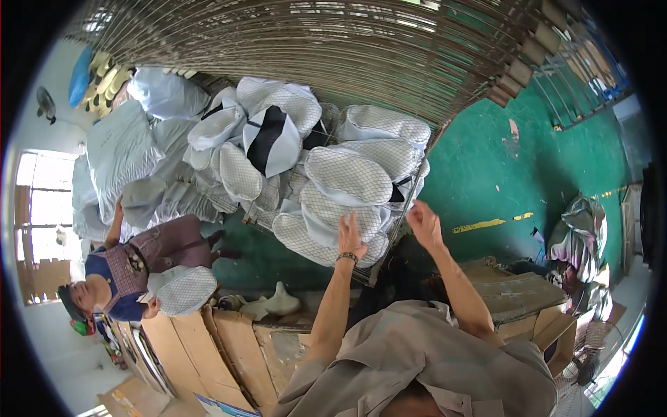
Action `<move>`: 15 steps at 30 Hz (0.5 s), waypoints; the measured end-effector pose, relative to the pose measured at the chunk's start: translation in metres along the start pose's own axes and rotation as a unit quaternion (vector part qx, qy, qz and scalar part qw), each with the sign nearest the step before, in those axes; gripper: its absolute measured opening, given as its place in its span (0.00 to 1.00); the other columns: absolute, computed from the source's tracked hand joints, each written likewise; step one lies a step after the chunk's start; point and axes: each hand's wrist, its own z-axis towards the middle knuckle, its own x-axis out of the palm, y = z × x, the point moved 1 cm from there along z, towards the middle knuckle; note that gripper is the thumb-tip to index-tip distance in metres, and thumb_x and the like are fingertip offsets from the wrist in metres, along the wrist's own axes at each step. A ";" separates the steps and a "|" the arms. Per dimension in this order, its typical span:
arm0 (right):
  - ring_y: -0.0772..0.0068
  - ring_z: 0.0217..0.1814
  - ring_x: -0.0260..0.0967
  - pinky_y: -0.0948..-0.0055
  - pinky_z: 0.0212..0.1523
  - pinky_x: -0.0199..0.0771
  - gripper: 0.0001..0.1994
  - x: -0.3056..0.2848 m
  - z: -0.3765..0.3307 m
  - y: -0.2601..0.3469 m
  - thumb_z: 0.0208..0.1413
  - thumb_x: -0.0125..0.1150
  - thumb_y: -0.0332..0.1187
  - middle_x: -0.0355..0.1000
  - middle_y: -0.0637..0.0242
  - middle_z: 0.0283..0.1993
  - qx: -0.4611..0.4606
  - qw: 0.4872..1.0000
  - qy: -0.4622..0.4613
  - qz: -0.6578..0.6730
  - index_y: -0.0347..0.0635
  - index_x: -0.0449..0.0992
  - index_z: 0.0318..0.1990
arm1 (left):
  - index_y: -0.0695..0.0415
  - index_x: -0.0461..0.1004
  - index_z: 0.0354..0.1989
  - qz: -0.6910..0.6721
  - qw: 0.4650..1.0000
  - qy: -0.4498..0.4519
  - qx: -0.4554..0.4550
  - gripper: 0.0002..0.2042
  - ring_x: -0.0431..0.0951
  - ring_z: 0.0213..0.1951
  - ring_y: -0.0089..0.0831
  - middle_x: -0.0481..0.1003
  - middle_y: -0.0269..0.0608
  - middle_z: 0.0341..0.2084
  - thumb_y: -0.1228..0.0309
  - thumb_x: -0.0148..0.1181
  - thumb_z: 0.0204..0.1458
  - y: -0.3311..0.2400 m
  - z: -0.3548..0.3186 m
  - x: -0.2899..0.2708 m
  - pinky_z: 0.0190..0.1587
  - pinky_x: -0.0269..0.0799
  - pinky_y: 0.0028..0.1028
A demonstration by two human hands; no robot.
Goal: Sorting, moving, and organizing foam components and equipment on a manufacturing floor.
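Observation:
White shoe uppers (pixel 347 176) with grid-patterned bottoms lie piled on a wire rack in front of me. My left hand (pixel 353 238) is open over the near shoes, its fingers spread against a white shoe upper (pixel 335 210). Whether it only touches that piece or bears on it I cannot tell. To the right, my right hand (pixel 424 224) is closed, fingertips drawn together beside the rack's metal side rail (pixel 396 224). What those fingers hold, if anything, is hidden. A piece with a black patch (pixel 269 141) lies farther back in the pile.
Above the pile rise many stacked wire shelves (pixel 333 42). At the left a co-worker (pixel 125 278) handles a white shoe piece (pixel 182 290), next to large stuffed sacks (pixel 121 160). Cardboard (pixel 229 347) lines the near side. Green floor (pixel 486 174) extends right, with bundled cloth (pixel 580 236).

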 end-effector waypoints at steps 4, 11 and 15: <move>0.65 0.31 0.78 0.67 0.35 0.79 0.27 0.031 0.045 0.020 0.51 0.68 0.41 0.79 0.54 0.43 0.154 0.987 0.039 0.025 0.47 0.72 0.59 | 0.53 0.49 0.71 -0.002 0.998 -0.033 0.061 0.48 0.57 0.64 0.61 0.54 0.60 0.64 0.81 0.63 0.36 0.016 0.001 0.002 0.65 0.59 0.48; 0.66 0.55 0.71 0.70 0.39 0.82 0.26 0.099 0.080 -0.016 0.57 0.63 0.39 0.69 0.54 0.59 0.312 0.915 0.186 0.174 0.56 0.71 0.64 | 0.62 0.58 0.65 -0.124 0.974 -0.177 0.075 0.41 0.58 0.63 0.61 0.60 0.60 0.59 0.82 0.61 0.34 0.015 -0.011 0.013 0.66 0.57 0.47; 0.64 0.59 0.68 0.68 0.46 0.80 0.25 0.121 0.113 0.000 0.58 0.60 0.35 0.66 0.53 0.63 0.161 0.943 0.209 0.203 0.52 0.71 0.64 | 0.59 0.62 0.63 -0.148 0.954 -0.259 0.033 0.37 0.62 0.62 0.58 0.62 0.57 0.59 0.82 0.57 0.35 0.007 -0.029 0.017 0.64 0.62 0.43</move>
